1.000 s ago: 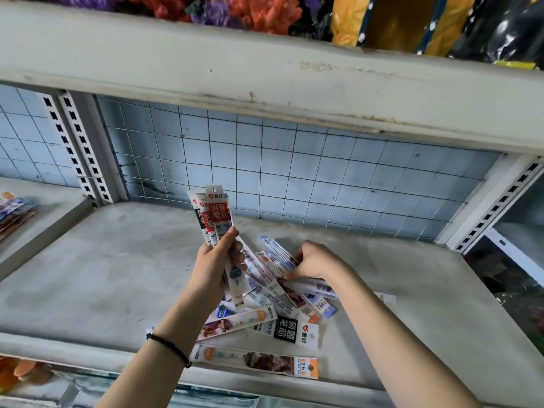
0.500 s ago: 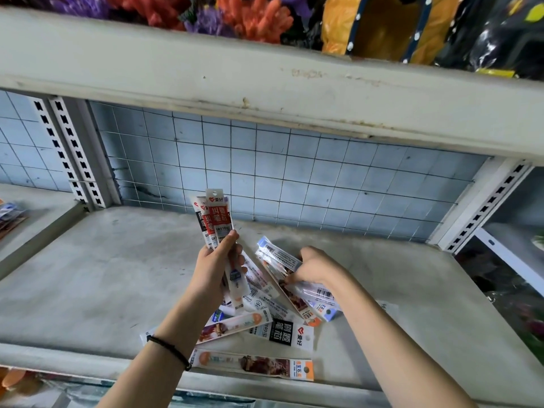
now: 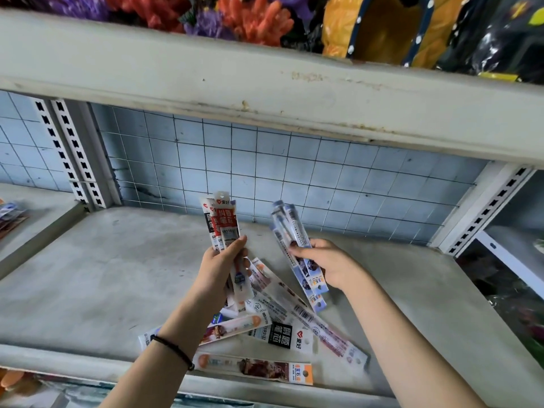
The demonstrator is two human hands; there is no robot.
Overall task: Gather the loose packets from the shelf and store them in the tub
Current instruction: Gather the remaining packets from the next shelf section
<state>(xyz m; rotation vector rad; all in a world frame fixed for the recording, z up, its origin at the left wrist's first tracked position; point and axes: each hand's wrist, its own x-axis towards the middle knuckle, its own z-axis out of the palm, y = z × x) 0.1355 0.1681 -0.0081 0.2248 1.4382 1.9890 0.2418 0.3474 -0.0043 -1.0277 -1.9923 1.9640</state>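
Note:
Several long narrow packets (image 3: pixel 282 337) lie fanned in a loose pile on the grey shelf (image 3: pixel 97 278), near its front edge. My left hand (image 3: pixel 223 266) grips a small bunch of red, black and white packets (image 3: pixel 222 225) upright above the pile. My right hand (image 3: pixel 326 266) holds two blue and white packets (image 3: pixel 290 228), lifted clear of the shelf and tilted up to the left. One orange-ended packet (image 3: pixel 256 368) lies flat along the front lip. No tub shows in view.
The upper shelf edge (image 3: pixel 265 92) overhangs close above, with colourful goods on top. A blue wire-grid back panel (image 3: pixel 265 178) closes the rear. Slotted uprights (image 3: pixel 73 160) stand at left and right. More packets (image 3: pixel 11 216) lie on the neighbouring left shelf.
My right hand has lifted two blue packets off the pile and raised them beside my left hand's bunch. My left hand stays about where it was.

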